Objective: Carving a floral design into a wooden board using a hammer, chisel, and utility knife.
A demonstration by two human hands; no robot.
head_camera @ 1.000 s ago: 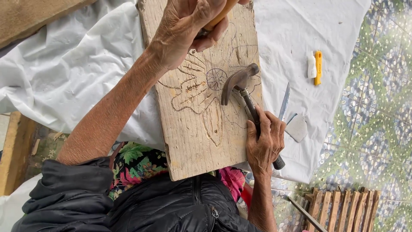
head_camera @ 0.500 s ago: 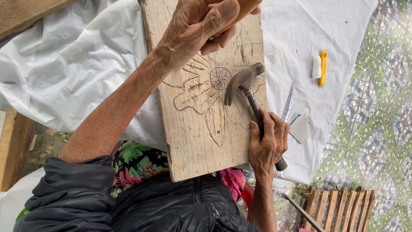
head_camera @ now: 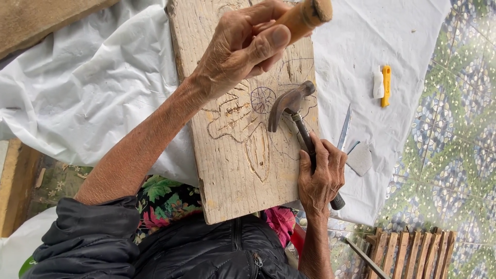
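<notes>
A weathered wooden board [head_camera: 237, 170] lies on my lap, with a flower and leaf outline cut into it. My left hand [head_camera: 243, 49] hovers over the board's upper part, gripping a wooden-handled chisel [head_camera: 305, 15]; its blade is hidden behind the hand. My right hand [head_camera: 320, 175] grips the dark handle of a claw hammer [head_camera: 289, 101] near the board's right edge. The hammer's head sits over the carved flower, below the chisel handle.
A white sheet [head_camera: 93, 88] covers the surface under the board. On it to the right lie a thin blade [head_camera: 344, 128], a grey flat stone [head_camera: 360, 158], a yellow tool [head_camera: 386, 85] and a small white piece [head_camera: 378, 84]. Patterned floor tiles [head_camera: 454, 129] and a slatted wooden piece [head_camera: 408, 253] are at right.
My left hand has shifted slightly right and down, so more of the chisel's wooden handle shows. The hammer and right hand have barely moved.
</notes>
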